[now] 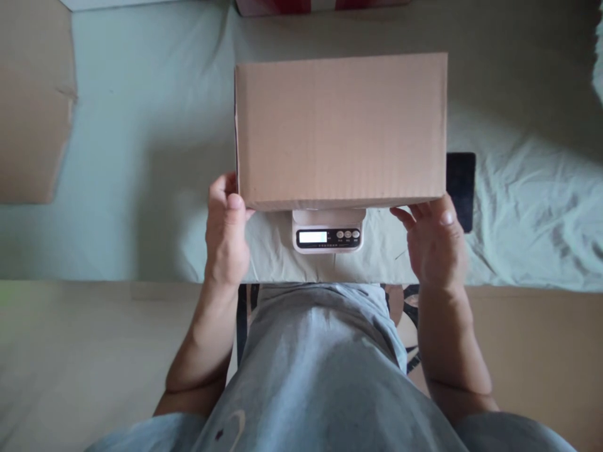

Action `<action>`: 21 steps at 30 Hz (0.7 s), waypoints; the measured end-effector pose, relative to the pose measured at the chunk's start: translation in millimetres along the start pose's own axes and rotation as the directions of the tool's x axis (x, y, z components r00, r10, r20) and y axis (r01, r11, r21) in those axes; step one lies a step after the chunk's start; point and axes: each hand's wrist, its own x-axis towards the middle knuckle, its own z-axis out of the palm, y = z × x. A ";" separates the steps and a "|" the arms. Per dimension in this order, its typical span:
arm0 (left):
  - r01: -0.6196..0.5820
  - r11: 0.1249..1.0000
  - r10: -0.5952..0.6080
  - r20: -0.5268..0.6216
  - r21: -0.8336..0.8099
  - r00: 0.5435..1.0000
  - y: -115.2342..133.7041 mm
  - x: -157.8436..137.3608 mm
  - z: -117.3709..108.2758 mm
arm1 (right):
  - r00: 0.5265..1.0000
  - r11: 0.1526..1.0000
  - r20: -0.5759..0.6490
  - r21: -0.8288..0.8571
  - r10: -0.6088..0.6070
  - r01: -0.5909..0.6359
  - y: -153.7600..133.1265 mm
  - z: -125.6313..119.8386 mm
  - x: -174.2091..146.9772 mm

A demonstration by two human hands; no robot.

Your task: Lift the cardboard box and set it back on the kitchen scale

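Note:
A plain brown cardboard box [342, 129] is over a white digital scale [328, 246], covering most of it. Only the scale's front panel shows, with a lit display and several round buttons; I cannot read the display. My left hand [227, 232] grips the box's near left corner, thumb on the side and fingers partly hidden. At the near right corner, my right hand [436, 235] holds the box with its thumb up and fingers curled under the edge. Whether the box rests on the scale or hangs just above it, I cannot tell.
A pale green cloth [113, 188] covers the table, whose front edge runs close to my body. Partly behind the box lies a dark phone [461, 191]. Flat cardboard [35, 107] lies at the far left. A red and white box [282, 6] stands at the back.

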 end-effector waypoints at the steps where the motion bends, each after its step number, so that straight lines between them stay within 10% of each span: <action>1: 0.000 1.000 0.000 -0.006 -0.006 1.000 -2.1 0.6 -0.1 | 1.000 1.000 -0.005 0.008 0.001 -0.001 1.4 -1.1 0.5; 21: 0.041 0.994 -0.044 -0.032 -0.097 0.999 -13.8 2.3 -1.8 | 1.000 1.000 -0.025 0.021 -0.020 0.020 7.9 -0.3 4.9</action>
